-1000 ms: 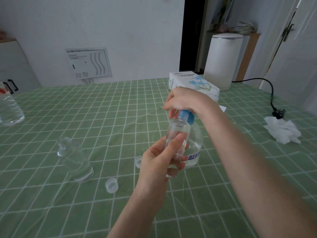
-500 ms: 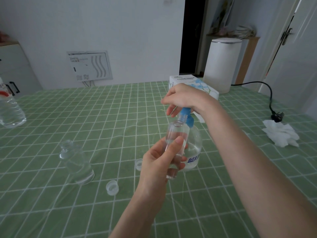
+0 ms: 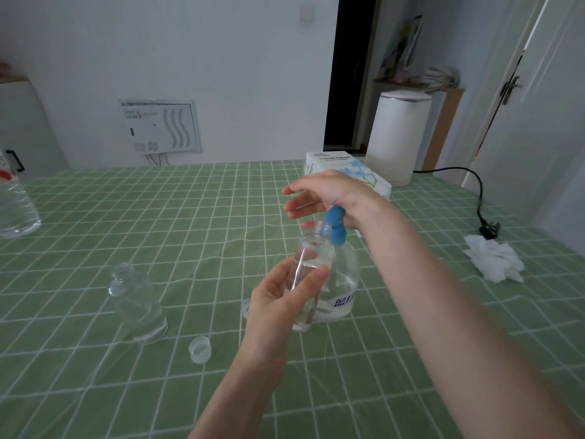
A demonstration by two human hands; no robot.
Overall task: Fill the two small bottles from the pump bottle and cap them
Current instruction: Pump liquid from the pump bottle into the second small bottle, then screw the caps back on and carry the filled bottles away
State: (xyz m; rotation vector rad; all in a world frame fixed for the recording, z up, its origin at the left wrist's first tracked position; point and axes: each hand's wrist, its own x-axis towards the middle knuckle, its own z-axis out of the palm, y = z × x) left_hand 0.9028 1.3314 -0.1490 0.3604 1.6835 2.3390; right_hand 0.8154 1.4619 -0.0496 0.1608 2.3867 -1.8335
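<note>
A: Green checked cloth (image 3: 190,217) covers the table, with a white wall behind it. What are the hands doing in the head view?

B: The left hand (image 3: 278,299) grips the small bottle (image 3: 311,258), fingers and thumb curled round its lower half. It holds the bottle upright, just in front of the pump bottle (image 3: 343,280).

A: And the right?

B: The right hand (image 3: 332,194) rests with its heel on the blue pump (image 3: 334,220). Its fingers are straight and spread, pointing left, and curl round nothing.

A: Where is the spout?

B: At the small bottle's open mouth. Both bottles are clear, so I cannot tell the small bottle's level from the liquid behind it.

A: Is the pump bottle on the cloth?

B: Yes, it stands near the middle of the table.

A: The other one?

B: The second bottle (image 3: 136,305) stands open and uncapped, well to the left. One cap (image 3: 200,348) lies near it on the cloth. Another cap (image 3: 245,309) peeks out from behind the left hand.

A: What else?

B: A tissue box (image 3: 329,163) sits beyond the right hand, and a white bin (image 3: 400,134) stands behind that. A crumpled tissue (image 3: 493,259) lies at the right, beside a black plug (image 3: 489,229). A big water bottle (image 3: 15,207) stands at the far left edge.
</note>
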